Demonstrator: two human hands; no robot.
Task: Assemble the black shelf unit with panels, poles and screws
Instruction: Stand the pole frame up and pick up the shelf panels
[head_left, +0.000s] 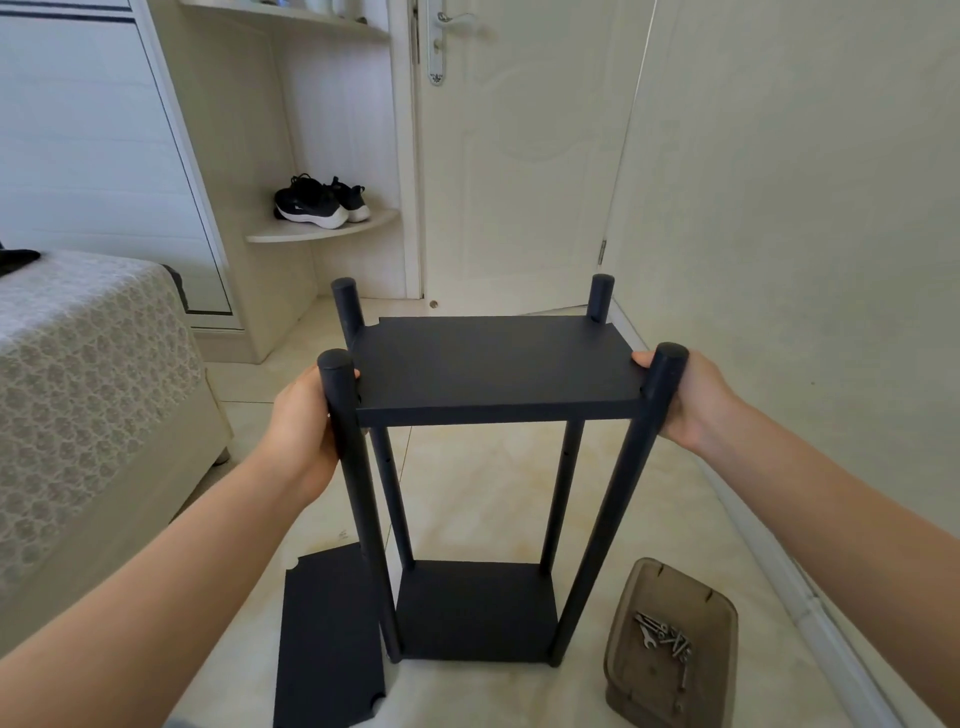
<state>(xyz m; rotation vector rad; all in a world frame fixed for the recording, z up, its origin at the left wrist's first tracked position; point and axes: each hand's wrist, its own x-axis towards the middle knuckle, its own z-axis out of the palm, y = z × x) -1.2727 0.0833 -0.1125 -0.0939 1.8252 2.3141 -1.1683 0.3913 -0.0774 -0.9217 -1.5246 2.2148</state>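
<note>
Already the shelf unit (493, 364) is stood at 6 o'clock with 2 panels (475, 613) on 4 poles (609, 519), gripped at its top by left hand (304, 421) and right hand (691, 400), while 1 spare panel (327, 644) at 7 o'clock and screws (665, 639) at 5 o'clock are seemingly left to be fitted.

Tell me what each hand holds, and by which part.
The shelf unit, by its two near poles just below their tops: left hand grips the left pole, right hand the right pole.

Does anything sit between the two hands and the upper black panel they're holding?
Nothing visible does: the left hand and right hand grip the flat black upper panel directly at its short ends.
</note>
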